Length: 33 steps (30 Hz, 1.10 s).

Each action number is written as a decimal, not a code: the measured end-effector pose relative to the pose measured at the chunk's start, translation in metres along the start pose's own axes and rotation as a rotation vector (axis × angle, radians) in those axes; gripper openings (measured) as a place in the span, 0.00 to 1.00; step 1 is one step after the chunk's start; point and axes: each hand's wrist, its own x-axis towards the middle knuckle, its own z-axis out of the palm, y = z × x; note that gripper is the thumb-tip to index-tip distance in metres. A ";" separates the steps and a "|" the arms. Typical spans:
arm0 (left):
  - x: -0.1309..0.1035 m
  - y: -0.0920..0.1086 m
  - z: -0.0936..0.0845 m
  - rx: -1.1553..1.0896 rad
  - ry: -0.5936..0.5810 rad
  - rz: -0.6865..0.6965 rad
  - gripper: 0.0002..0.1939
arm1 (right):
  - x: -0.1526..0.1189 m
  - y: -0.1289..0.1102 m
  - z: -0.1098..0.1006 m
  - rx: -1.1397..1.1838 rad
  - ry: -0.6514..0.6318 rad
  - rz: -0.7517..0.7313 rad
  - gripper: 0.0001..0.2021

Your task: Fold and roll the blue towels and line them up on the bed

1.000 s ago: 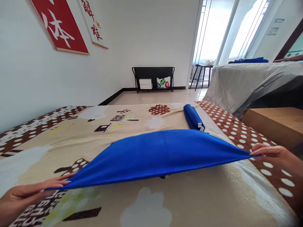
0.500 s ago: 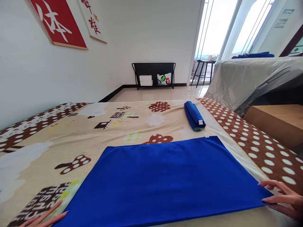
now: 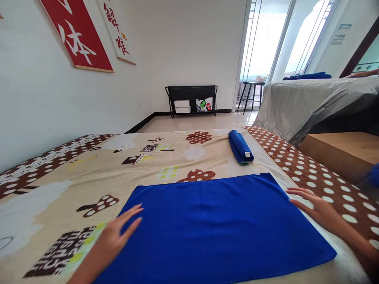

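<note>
A blue towel [image 3: 213, 228] lies spread out on the patterned bedspread [image 3: 166, 157], with faint ripples across its middle. Over its left edge is my left hand [image 3: 118, 230], fingers apart and holding nothing. At the right edge, near the towel's far corner, my right hand [image 3: 309, 203] has its fingers extended and apart; whether the fingertips touch the cloth I cannot tell. Beyond the towel's far right corner rests a rolled blue towel [image 3: 240, 146] with a small white tag and a greenish inner layer at its near end.
A wooden box-like surface [image 3: 346, 146] stands right of the bed. Behind it is furniture under a clear plastic cover [image 3: 284, 102], with blue cloth [image 3: 308, 75] on top. Against the far wall stands a black rack [image 3: 192, 98]; a stool [image 3: 251, 94] is by the window.
Both hands have left the near corners and moved forward along the towel's sides. The right hand has let go of its corner. The view has tilted up slightly.
</note>
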 end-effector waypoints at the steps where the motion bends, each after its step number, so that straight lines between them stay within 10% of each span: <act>1: 0.013 0.031 0.017 -0.046 -0.112 0.122 0.32 | 0.018 -0.033 0.018 0.034 -0.091 -0.069 0.25; 5: 0.054 0.159 0.093 0.027 -0.260 0.424 0.30 | 0.059 -0.165 0.122 0.078 -0.336 -0.358 0.28; 8: 0.072 0.195 0.128 0.063 -0.248 0.400 0.30 | 0.072 -0.203 0.175 0.062 -0.352 -0.379 0.27; 11: 0.083 0.152 0.128 0.097 -0.223 0.324 0.29 | 0.085 -0.168 0.175 0.019 -0.314 -0.318 0.25; 17: 0.088 -0.013 0.074 0.226 -0.139 -0.062 0.31 | 0.091 -0.011 0.097 -0.121 -0.187 0.003 0.29; 21: 0.087 -0.035 0.057 0.268 -0.091 -0.179 0.32 | 0.086 0.019 0.081 -0.177 -0.155 0.110 0.28; 30: 0.097 0.182 0.130 0.176 -0.129 0.281 0.30 | 0.101 -0.168 0.185 -0.097 -0.261 -0.259 0.29; 33: 0.101 0.189 0.144 0.144 -0.175 0.335 0.29 | 0.111 -0.174 0.191 -0.076 -0.317 -0.337 0.28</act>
